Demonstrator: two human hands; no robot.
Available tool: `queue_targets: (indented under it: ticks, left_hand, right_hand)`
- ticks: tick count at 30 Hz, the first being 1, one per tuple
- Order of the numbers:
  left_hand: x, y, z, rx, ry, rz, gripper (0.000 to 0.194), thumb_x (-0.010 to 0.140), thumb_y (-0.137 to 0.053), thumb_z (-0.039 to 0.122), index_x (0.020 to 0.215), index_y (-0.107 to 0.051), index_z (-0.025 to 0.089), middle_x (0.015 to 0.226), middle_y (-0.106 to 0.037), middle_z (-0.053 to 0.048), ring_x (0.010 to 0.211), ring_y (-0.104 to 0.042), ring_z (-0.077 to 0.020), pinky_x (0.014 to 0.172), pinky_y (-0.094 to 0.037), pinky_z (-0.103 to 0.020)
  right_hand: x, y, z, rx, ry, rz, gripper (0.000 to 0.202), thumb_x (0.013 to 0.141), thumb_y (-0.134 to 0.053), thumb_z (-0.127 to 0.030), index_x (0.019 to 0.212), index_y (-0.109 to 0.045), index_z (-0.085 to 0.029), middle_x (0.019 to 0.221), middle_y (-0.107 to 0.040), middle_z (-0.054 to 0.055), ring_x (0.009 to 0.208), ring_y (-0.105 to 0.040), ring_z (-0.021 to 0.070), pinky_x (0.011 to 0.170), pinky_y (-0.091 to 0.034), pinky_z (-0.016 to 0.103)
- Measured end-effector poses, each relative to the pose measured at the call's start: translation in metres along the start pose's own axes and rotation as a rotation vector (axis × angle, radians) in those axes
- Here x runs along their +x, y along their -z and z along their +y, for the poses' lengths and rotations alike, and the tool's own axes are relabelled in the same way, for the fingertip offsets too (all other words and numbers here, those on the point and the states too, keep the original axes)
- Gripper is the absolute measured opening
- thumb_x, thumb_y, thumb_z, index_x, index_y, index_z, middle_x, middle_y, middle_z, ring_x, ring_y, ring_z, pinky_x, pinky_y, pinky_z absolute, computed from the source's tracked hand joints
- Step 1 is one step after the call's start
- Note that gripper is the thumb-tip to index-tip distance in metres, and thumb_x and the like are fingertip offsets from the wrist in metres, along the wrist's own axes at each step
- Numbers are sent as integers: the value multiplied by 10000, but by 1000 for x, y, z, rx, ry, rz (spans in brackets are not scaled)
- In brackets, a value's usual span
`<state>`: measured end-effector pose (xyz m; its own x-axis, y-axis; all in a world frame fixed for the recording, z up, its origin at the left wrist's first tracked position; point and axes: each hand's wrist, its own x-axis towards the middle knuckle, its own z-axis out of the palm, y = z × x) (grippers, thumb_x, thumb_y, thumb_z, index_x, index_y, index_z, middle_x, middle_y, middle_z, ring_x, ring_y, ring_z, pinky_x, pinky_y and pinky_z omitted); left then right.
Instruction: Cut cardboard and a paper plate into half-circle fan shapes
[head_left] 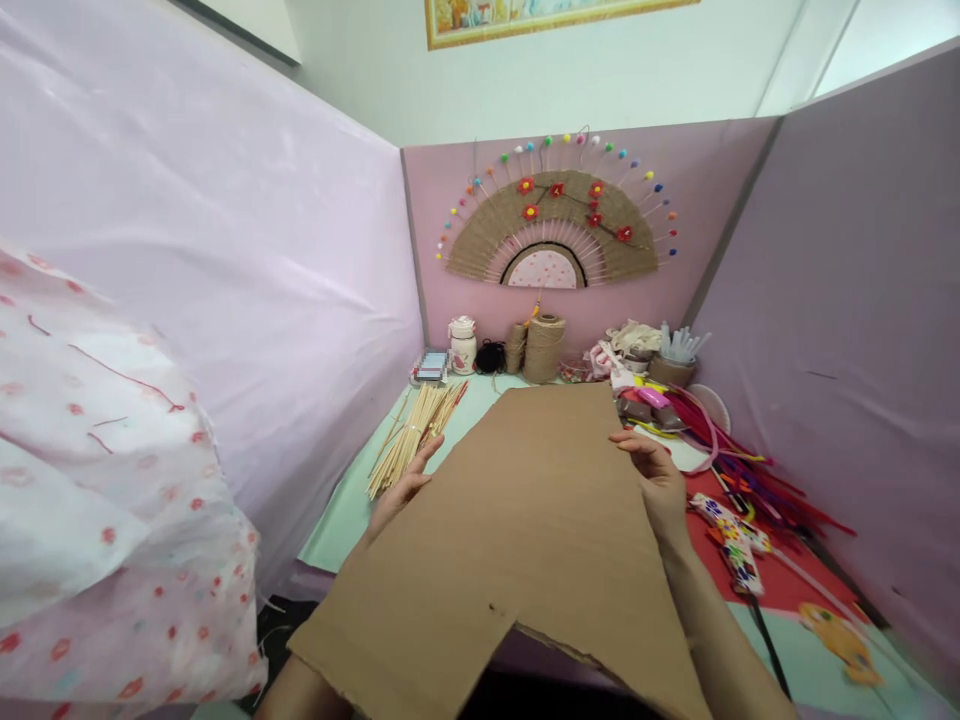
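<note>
Both hands hold a brown cardboard sheet between them, at its opposite side edges. Left hand: partly open, fingers loosely extended along the left edge (the sheet hides part of the palm). Right hand: half curled, fingertips touching the right edge near the far corner. Cardboard sheet: centred before the wearer, tilted, in front of the mint-green table covering; its near edge has an angular cut-out with a ragged border.

At near left hangs white-and-pink fabric with red floral prints. At right, a flower-patterned tool with a black cord lies on a red sheet; an orange cut-out lies nearer (its outline is blurred). Beyond the tool are multicoloured pipe cleaners.

Just beside the left hand lies a bundle of thin wooden sticks. Along the rear stand a white lidded jar, black yarn, two twine spools and a container of translucent sticks. On the pink rear partition is a fan-shaped decoration with red flowers and coloured pompoms. Above, on the wall, hangs a gold-framed picture.
</note>
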<state>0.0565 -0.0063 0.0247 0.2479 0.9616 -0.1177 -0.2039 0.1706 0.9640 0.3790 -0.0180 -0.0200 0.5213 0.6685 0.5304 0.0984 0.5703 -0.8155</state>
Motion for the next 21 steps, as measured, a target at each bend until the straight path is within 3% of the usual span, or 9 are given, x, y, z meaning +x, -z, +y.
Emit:
queue_targets:
  ticks: [3, 6, 8, 13, 17, 21]
  left_hand:
    - [-8, -7, 0, -22, 50, -75, 408, 828, -489, 386, 1188, -636, 262, 1007, -719, 46, 799, -694, -186, 737, -511, -309]
    - [-14, -8, 3, -46, 104, -197, 541, 762, -635, 309, 1298, -568, 274, 812, -719, 34, 606, -657, -151, 606, -495, -259]
    - [-16, -8, 6, -87, 128, -237, 653, 729, -707, 249, 1355, -522, 286, 782, -718, 4, 584, -649, -156, 583, -493, -254]
    - [-17, -13, 6, -169, 156, -258, 785, 717, -739, 183, 1427, -432, 320, 1077, -712, -76, 820, -695, -215, 749, -538, -343]
    - [-17, -18, 6, -131, 168, -210, 813, 704, -746, 195, 1436, -418, 330, 1159, -693, -86, 890, -698, -248, 765, -549, -359]
    - [-25, -15, 13, -47, 157, -101, 641, 711, -739, 239, 1326, -566, 286, 1178, -690, -87, 905, -698, -262, 719, -561, -327]
  right_hand:
    - [-6, 6, 5, -16, -64, -33, 247, 641, -753, -368, 776, -589, -243, 964, -679, 79, 922, -647, 234, 766, -522, 374]
    - [-11, 10, 7, -22, -117, -71, 282, 644, -753, -393, 795, -571, -242, 1031, -672, 98, 977, -646, 248, 805, -527, 388]
    - [-15, 12, 6, -28, -137, -110, 310, 636, -769, -375, 844, -581, -242, 1128, -643, 104, 1019, -640, 250, 837, -528, 392]
    - [-33, 22, 1, -149, -159, -174, 596, 667, -770, -367, 1215, -545, -300, 1413, -443, 104, 1111, -594, 244, 871, -541, 401]
    - [-52, 35, -6, -239, -104, -237, 535, 735, -746, -320, 1236, -561, -329, 1438, -381, 89, 983, -627, 188, 852, -552, 367]
    - [-60, 48, -12, -377, -18, -327, 503, 804, -676, -272, 1279, -540, -361, 1418, -380, 89, 842, -651, 151, 834, -571, 379]
